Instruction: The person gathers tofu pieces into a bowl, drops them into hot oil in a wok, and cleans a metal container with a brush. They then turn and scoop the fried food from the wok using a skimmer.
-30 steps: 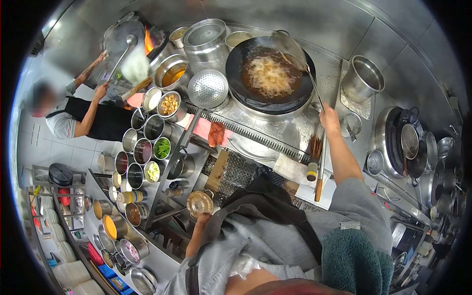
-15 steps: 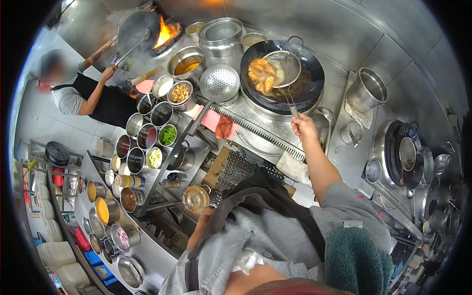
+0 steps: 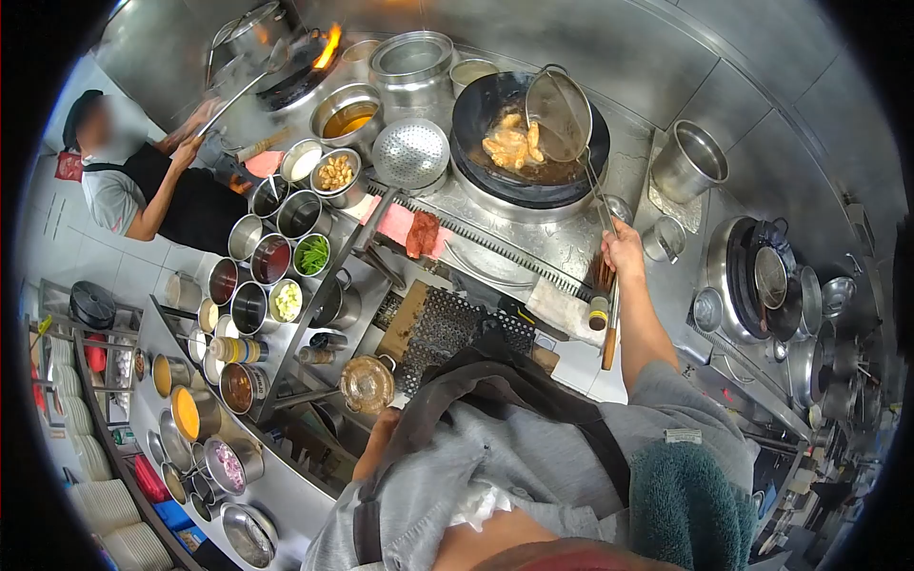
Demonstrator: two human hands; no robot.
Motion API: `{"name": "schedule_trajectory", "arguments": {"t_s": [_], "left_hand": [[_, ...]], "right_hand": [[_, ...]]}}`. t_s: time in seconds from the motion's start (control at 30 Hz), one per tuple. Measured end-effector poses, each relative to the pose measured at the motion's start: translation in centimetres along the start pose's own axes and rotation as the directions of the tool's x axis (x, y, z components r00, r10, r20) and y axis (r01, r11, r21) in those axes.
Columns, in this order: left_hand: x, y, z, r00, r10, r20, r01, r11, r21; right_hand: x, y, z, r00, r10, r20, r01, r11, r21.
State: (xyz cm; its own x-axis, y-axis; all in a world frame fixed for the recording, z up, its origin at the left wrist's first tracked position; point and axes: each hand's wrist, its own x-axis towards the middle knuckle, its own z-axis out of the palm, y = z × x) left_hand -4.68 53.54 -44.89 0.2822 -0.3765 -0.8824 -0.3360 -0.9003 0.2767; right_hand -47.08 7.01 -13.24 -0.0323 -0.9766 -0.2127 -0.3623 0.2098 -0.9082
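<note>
My right hand (image 3: 624, 249) is wrapped round the long handle of a wire-mesh strainer (image 3: 559, 116). The strainer's head is tilted over the right side of a black wok (image 3: 473, 171). Golden-brown fried pieces (image 3: 511, 144) lie in oil in the wok, left of the mesh. My left hand (image 3: 385, 424) is low, beside a round glass-like lidded pot (image 3: 367, 383); my fingers are mostly hidden by the apron. A perforated steel ladle bowl (image 3: 410, 153) rests left of the wok.
A co-worker (image 3: 152, 181) at the left holds a long ladle near a flaming burner (image 3: 328, 48). Steel pots with sauces and vegetables (image 3: 311, 255) crowd the left counter. A tall steel pot (image 3: 689, 160) stands right of the wok, with another wok (image 3: 738, 276) beyond it.
The strainer has swung from over the wok's middle to its right side, tilting up. The fried pieces now lie in the wok's oil. My right hand has moved right and slightly down.
</note>
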Motion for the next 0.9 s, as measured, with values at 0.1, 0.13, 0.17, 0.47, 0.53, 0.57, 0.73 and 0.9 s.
{"name": "schedule_trajectory", "arguments": {"t_s": [0.1, 0.13, 0.17, 0.47, 0.53, 0.57, 0.73, 0.9], "left_hand": [[0.2, 0.1, 0.0, 1.000, 0.027, 0.014, -0.028, 0.998, 0.048], [0.1, 0.3, -0.1, 0.999, 0.031, 0.014, -0.032, 0.998, 0.049], [0.0, 0.5, -0.3, 0.999, 0.032, 0.010, -0.033, 0.998, 0.051], [-6.9, 8.7, -5.9, 0.997, -0.012, -0.076, 0.006, 0.997, -0.076], [-6.8, 8.7, -5.8, 0.998, 0.002, -0.069, -0.005, 0.999, -0.051], [-5.5, 7.6, -5.4, 0.997, -0.001, -0.074, -0.003, 0.999, -0.051], [3.0, 0.8, -2.5, 0.997, 0.069, 0.045, -0.076, 0.979, 0.190], [0.6, 3.3, -3.0, 0.994, -0.077, 0.076, 0.055, 0.965, 0.255]], "right_hand": [[-1.3, -0.6, -1.1, 1.000, -0.022, -0.015, 0.021, 0.998, -0.063], [-1.7, -0.8, -1.4, 0.999, -0.005, -0.032, 0.003, 0.999, -0.053], [-2.0, -1.0, -1.6, 0.999, -0.006, -0.037, 0.004, 0.999, -0.054], [5.9, 4.7, 0.2, 0.792, -0.521, -0.319, 0.223, 0.733, -0.642], [3.9, -0.5, 2.5, 0.906, -0.275, -0.321, 0.118, 0.894, -0.432], [3.4, -2.3, 3.1, 0.967, -0.019, -0.254, -0.036, 0.977, -0.209], [10.9, -0.2, 7.1, 0.989, 0.145, 0.026, -0.146, 0.934, 0.325], [13.8, -0.6, 6.8, 0.996, 0.071, 0.052, -0.087, 0.888, 0.452]]}}
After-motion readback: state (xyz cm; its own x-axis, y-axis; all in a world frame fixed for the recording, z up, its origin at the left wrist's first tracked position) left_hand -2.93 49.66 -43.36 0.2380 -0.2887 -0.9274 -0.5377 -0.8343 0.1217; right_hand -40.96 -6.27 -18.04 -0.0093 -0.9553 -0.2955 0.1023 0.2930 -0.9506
